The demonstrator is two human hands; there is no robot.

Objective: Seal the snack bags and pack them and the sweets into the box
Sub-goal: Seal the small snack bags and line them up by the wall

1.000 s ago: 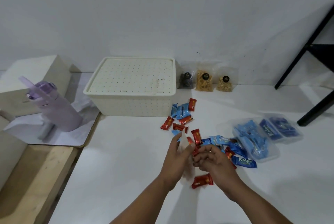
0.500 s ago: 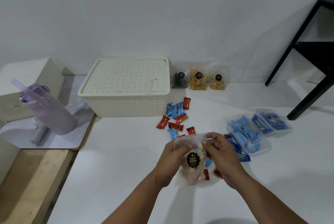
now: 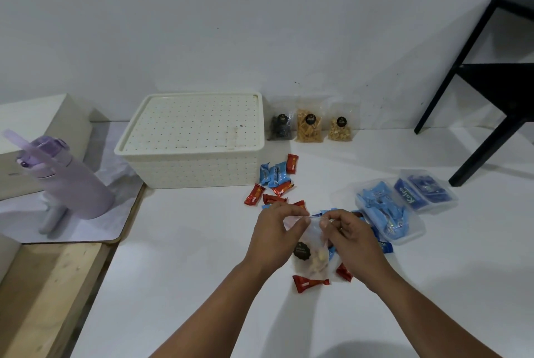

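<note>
My left hand (image 3: 276,237) and right hand (image 3: 351,237) each pinch the top edge of a clear snack bag (image 3: 310,253), held up just above the counter (image 3: 179,271), nuts sagging at its bottom under a dark label. To seal it well, I judge I should keep the strip taut between both pinches, line up the two lips, then press thumb and finger along from one end to the other, squeezing air out first and checking no nut sits in the seam. Below and beside the bag lie red sweets (image 3: 310,283) and blue ones, scattered on toward the box (image 3: 192,141), which stands beyond the bag and to its left, lid on; it must be opened before packing. Right of the bag sit two clear tubs (image 3: 404,207) of blue packets. Farthest, against the wall past the box's right end, three more bags (image 3: 309,126) stand upright; I cannot tell if they are sealed.
</note>
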